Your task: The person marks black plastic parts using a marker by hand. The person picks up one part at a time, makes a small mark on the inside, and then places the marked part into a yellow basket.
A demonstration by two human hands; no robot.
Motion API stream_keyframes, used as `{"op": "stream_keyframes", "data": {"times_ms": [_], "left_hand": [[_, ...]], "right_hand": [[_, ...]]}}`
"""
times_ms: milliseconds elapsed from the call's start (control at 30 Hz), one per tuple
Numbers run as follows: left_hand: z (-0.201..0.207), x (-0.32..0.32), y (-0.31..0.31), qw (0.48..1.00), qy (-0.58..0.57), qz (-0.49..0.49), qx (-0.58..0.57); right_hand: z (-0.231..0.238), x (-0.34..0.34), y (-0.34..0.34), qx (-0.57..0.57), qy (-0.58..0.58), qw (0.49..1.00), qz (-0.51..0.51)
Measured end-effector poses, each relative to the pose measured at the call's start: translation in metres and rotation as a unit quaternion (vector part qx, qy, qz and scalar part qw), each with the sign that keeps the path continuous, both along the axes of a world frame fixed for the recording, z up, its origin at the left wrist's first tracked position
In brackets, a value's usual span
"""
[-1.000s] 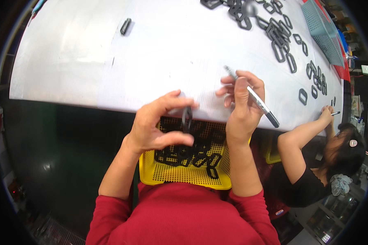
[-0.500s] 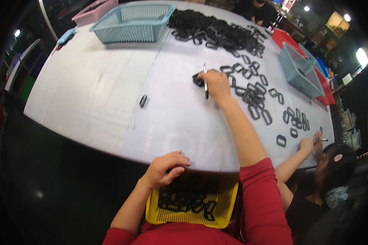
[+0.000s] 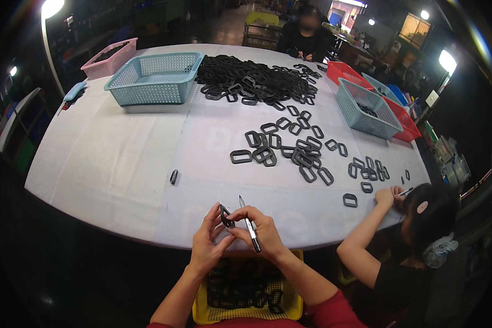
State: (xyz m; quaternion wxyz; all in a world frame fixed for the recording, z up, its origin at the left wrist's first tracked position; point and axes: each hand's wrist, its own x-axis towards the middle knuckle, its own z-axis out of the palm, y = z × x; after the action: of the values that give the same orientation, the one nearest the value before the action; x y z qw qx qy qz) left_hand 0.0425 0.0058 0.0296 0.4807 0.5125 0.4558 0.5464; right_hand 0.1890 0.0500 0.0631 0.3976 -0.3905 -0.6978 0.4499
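Observation:
A black oblong ring [image 3: 224,213] is held up on edge at the table's near side, between my two hands. My left hand [image 3: 205,243] pinches it between thumb and fingers. My right hand [image 3: 265,232] grips a slim pen-shaped tool [image 3: 251,228], silver-white with a black end, its thin point facing away from me. The fingertips of that hand also touch the ring. Below my hands stands a yellow basket [image 3: 296,306] with several black rings [image 3: 240,292] inside. Loose rings [image 3: 303,156] lie scattered ahead and to the right.
Farther off is a big heap of black rings [image 3: 251,82], beside a light blue basket [image 3: 147,101] and a pink basket [image 3: 106,64]. Blue and red baskets [image 3: 366,117] line the right edge. A small dark object [image 3: 174,176] lies left. Co-workers sit at right [image 3: 421,229] and far side [image 3: 306,41].
My right hand has come back from the scattered rings to my left hand, bringing a ring and the tool. My left hand has risen and now holds the ring. The view has shifted.

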Motion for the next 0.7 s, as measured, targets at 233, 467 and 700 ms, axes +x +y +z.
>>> {"op": "stream_keyframes", "data": {"times_ms": [233,467,700], "left_hand": [[0.003,0.007,-0.009,1.0,-0.004,0.008,0.026],[-0.006,-0.001,-0.016,0.998,0.033,-0.041,0.036],[-0.009,-0.012,-0.017,0.977,0.178,0.011,0.114]], "right_hand": [[-0.007,0.005,-0.026,-0.073,0.081,0.994,0.006],[-0.012,0.006,-0.041,-0.068,0.073,0.995,-0.011],[-0.004,0.012,-0.032,-0.085,0.04,0.986,-0.138]]}}
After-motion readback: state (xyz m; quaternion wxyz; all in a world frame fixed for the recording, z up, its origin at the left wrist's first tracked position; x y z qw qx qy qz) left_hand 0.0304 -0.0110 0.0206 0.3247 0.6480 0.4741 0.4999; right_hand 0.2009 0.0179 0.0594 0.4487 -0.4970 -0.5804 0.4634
